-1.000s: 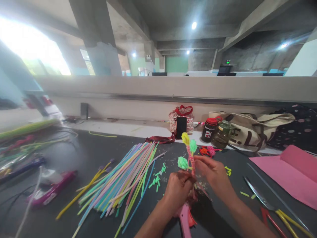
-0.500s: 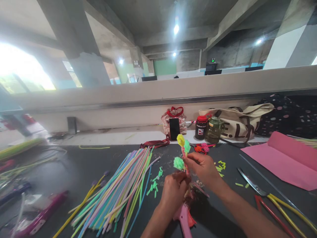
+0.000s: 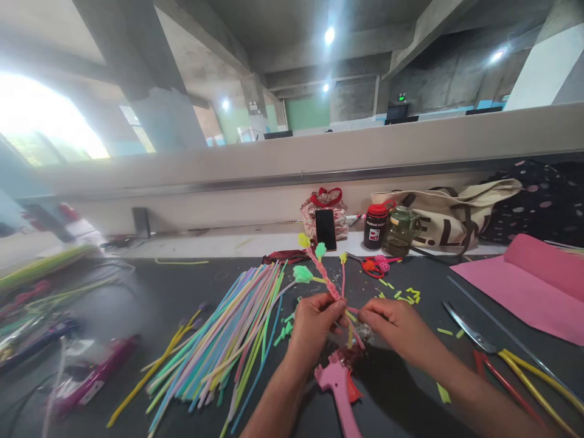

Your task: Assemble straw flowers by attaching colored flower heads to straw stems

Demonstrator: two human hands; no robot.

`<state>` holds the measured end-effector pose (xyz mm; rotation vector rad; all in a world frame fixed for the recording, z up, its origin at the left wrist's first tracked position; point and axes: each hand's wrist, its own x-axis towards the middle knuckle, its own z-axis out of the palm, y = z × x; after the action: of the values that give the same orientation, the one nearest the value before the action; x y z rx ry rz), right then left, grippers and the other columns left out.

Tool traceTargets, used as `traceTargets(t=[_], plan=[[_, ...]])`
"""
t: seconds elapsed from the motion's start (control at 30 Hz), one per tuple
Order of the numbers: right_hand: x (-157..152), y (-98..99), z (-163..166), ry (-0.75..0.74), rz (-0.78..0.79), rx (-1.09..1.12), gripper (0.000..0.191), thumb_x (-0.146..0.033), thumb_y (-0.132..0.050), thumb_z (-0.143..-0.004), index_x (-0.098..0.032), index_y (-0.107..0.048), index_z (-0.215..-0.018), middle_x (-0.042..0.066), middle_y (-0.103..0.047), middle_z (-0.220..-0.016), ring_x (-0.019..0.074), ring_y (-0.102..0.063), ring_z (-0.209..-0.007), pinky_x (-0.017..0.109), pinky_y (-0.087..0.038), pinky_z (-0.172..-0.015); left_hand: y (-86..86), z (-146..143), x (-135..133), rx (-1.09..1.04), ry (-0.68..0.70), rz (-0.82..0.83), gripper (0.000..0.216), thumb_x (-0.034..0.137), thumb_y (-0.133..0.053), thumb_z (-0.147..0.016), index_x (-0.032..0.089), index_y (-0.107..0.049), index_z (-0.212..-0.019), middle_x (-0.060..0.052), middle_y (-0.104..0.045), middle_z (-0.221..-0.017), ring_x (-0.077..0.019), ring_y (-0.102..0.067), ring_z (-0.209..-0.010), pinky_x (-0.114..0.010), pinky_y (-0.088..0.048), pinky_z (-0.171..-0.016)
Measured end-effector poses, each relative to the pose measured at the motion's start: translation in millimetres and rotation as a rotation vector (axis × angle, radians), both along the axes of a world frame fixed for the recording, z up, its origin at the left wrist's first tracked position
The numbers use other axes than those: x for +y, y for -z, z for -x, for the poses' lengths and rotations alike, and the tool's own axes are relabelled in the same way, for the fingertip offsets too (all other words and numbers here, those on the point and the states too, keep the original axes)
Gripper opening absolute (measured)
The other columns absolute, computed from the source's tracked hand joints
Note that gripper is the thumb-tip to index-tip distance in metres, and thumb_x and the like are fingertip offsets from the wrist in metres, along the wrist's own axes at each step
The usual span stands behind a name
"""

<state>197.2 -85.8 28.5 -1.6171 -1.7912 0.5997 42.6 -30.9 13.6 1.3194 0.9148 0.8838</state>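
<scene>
My left hand (image 3: 314, 322) is closed around a pipe-cleaner stem (image 3: 325, 275) wrapped in pink, which leans up to the left. Fluffy green tufts (image 3: 302, 274) and a yellow tuft (image 3: 303, 241) top its branches. A thinner pink stalk with a small yellow tuft (image 3: 343, 259) stands beside it. Pinched in my right hand (image 3: 393, 323) is a pink pipe cleaner (image 3: 353, 311) that runs out from the stem near my left fingertips. Loose pink and yellow ends hang below the left hand. Under both hands lies a pink glue gun (image 3: 336, 386) with a red trigger.
Loose pastel pipe cleaners (image 3: 223, 340) lie left, beside green snippets (image 3: 283, 331). On the right are yellow-green snippets (image 3: 413, 296), large scissors (image 3: 483, 340) and pink paper (image 3: 524, 286). A phone (image 3: 325, 230), a red-lidded jar (image 3: 375, 226) and a green bottle (image 3: 399, 232) stand behind.
The stem has tipped from nearly upright to leaning left. My right hand has moved down and right from the upper stem and now pulls a pink pipe cleaner out sideways.
</scene>
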Motion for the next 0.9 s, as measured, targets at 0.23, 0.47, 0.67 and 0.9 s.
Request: traceTargets(t=[0.23,0.47,0.67,0.9], plan=[[-13.4,-4.0,19.8,0.031,-0.179,0.005,0.024,-0.025,-0.041,-0.082,-0.018,-0.059,-0.067,-0.002,-0.055,-0.057,0.0105,-0.048,-0.052,0.021,-0.032,-0.051,-2.3,-13.0,3.9,-0.091,-0.168,0.03,0.017,0.027,-0.065,-0.06,0.012,-0.063,-0.068,-0.001,-0.062,-0.058,-0.0117,-0.056,-0.051,-0.021,-0.045,-0.048],[-18.8,35.2,44.3,0.05,-0.081,0.447,0.02,-0.028,-0.043,-0.081,-0.018,-0.061,-0.083,-0.001,-0.055,-0.056,0.0104,-0.049,-0.05,0.021,-0.036,-0.05,-10.5,-20.5,1.4,-0.292,-0.246,0.171,0.021,0.027,-0.068,-0.057,0.012,-0.06,-0.069,0.001,-0.059,-0.054,-0.0091,-0.053,-0.046,-0.019,-0.041,-0.045],[-10.4,62.1,43.2,0.008,0.233,0.936,0.029,-0.041,-0.053,-0.073,-0.016,-0.051,-0.059,-0.005,-0.046,-0.043,0.0061,-0.039,-0.036,0.017,-0.027,-0.036,-14.5,-14.3,-7.7,-0.338,-0.006,0.37,0.025,0.029,-0.071,-0.055,0.012,-0.06,-0.069,0.0,-0.059,-0.055,-0.0077,-0.05,-0.045,-0.019,-0.036,-0.046],[12.5,37.8,2.4,0.019,0.177,0.632,0.023,-0.037,-0.055,-0.071,-0.015,-0.062,-0.068,-0.005,-0.046,-0.046,0.0068,-0.04,-0.041,0.018,-0.028,-0.039,-10.2,-1.4,-3.7,-0.199,0.169,0.19,0.018,0.028,-0.065,-0.063,0.01,-0.064,-0.066,-0.003,-0.061,-0.063,-0.0087,-0.053,-0.059,-0.022,-0.04,-0.065]])
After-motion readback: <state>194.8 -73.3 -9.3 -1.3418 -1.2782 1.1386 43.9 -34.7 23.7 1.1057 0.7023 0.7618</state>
